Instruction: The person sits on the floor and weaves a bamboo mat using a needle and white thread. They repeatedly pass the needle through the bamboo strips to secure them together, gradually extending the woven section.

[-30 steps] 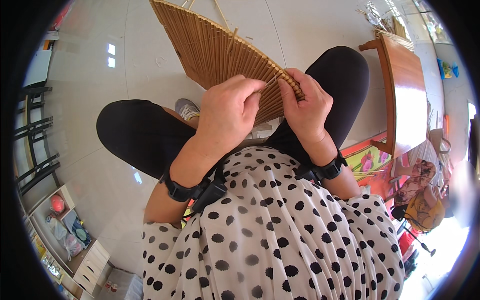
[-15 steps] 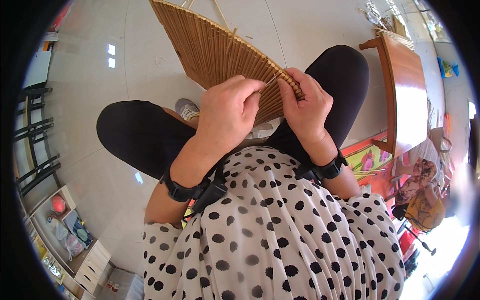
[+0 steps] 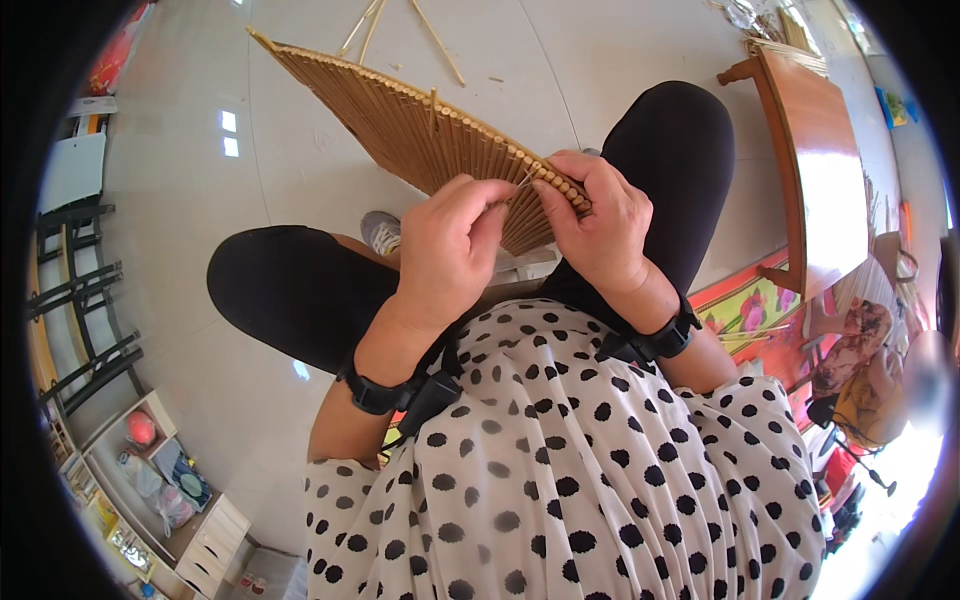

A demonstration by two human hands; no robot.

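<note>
A stiff panel of thin brown reed stalks (image 3: 390, 118), laid side by side, stands tilted between my knees, its row of round cut ends facing up. My right hand (image 3: 608, 228) grips its near right end, with thumb and fingers on either side of the top edge. Just left of it, my left hand (image 3: 445, 245) is closed in a pinch beside the stalks. A fine pale thread (image 3: 524, 184) runs from those fingers to the edge near my right thumb. One short stalk (image 3: 434, 108) juts above the others midway along the edge.
Loose stalks (image 3: 437, 42) lie on the tiled floor beyond the panel. A low wooden table (image 3: 815, 150) stands at the right, close to another person (image 3: 855, 350). Black metal racks (image 3: 85, 290) and a shelf unit with drawers (image 3: 212, 545) are along the left.
The panel's far end has swung left and down in view, uncovering more loose stalks on the floor. Both hands have shifted slightly left with it, keeping their holds.
</note>
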